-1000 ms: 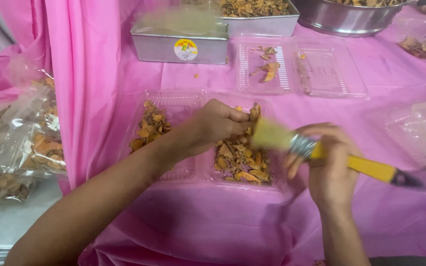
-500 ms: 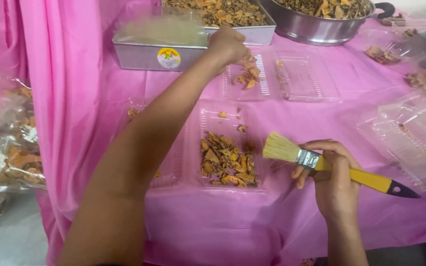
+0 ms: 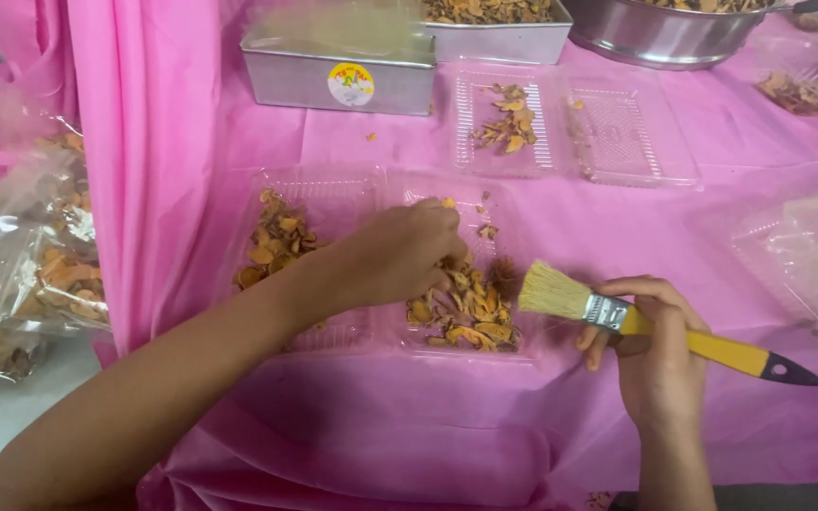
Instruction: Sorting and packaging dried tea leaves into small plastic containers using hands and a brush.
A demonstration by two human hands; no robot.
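On the pink-covered table: near to far, as seen from the head camera.

Right hand: the right hand (image 3: 653, 352) is closed around a paintbrush (image 3: 660, 326) with a yellow handle, metal ferrule and pale bristles; the bristles point left, just beside the near tray's right edge.

Left hand: the left hand (image 3: 407, 254) reaches in from the lower left, fingers bunched and pressed down on the dried pieces (image 3: 466, 310) in the near tray; whether they pinch any cannot be told.

Near tray: a clear plastic clamshell tray (image 3: 333, 203) lies open in two halves; orange-brown dried pieces fill the right half under the left hand, and a smaller heap (image 3: 272, 248) sits in the left half.

Left edge: clear bags (image 3: 40, 274) of similar dried pieces lie beside the hanging pink cloth (image 3: 158, 151).

Middle distance: a second open clear tray (image 3: 617, 132) holds a few pieces (image 3: 508, 123) in its left half.

Far side: a lidded metal box (image 3: 338, 66), a metal pan (image 3: 499, 28) of dried pieces and a steel bowl (image 3: 665, 33) stand in a row.
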